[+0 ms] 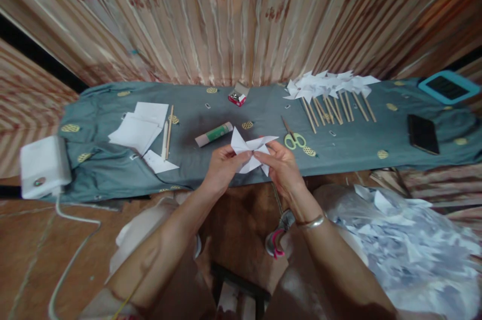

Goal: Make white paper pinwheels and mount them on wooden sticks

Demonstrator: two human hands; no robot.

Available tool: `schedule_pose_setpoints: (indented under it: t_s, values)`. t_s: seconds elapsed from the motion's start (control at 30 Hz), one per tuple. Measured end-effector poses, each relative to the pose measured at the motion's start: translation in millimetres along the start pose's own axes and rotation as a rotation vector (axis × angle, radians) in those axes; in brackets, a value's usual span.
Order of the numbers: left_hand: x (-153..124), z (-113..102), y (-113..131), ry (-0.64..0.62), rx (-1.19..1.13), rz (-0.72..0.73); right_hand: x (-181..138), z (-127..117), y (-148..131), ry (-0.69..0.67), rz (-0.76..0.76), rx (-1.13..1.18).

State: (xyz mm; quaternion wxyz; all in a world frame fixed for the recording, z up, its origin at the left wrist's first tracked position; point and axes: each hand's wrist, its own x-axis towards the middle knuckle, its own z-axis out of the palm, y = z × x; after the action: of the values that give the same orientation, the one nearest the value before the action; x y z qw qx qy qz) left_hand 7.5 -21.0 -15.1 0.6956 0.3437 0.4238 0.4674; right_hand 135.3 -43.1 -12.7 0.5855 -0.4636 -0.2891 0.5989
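Observation:
A white paper pinwheel (245,145) is held in front of me, above the near edge of the cloth-covered table. My left hand (225,165) pinches its left side, thumb near the middle. On the other side my right hand (283,163) grips the right blades, its thumb also close to the centre. Just behind the left hand lies a glue stick (214,134) with a green label. Green-handled scissors (294,140) rest to the right of the hands. Farther back stands a small open red box (238,96) with tiny metallic pieces inside.
White paper sheets (137,125) and wooden sticks (169,131) lie at left, near a white box with a cable (45,167). Several finished pinwheels (331,85) on sticks lie at back right. A phone (423,134) and a blue-framed tablet (448,86) sit far right; a plastic bag (406,249) of paper pieces stands below.

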Motion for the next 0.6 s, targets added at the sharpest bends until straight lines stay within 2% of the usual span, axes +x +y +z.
schedule_pose_setpoints:
  t_s: [0.6]
  values:
    - [-0.8,-3.0,-1.6,0.003,0.056,0.042,0.5,-0.1,3.0,0.001,0.001,0.006]
